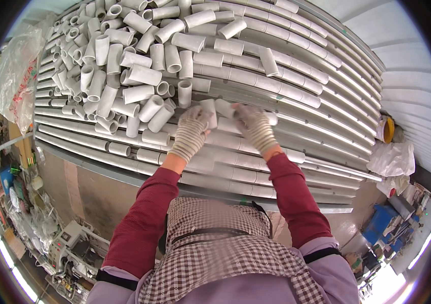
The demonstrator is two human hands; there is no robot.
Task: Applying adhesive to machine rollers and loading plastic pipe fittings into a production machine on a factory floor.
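Motion blur softens your right hand (252, 124); your left hand (191, 130) partly covers the grey tube (210, 112) it holds.

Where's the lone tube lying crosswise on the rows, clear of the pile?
Head view, above and right of centre: the crosswise tube lies right of the heaped pile, beyond the gloved right hand.
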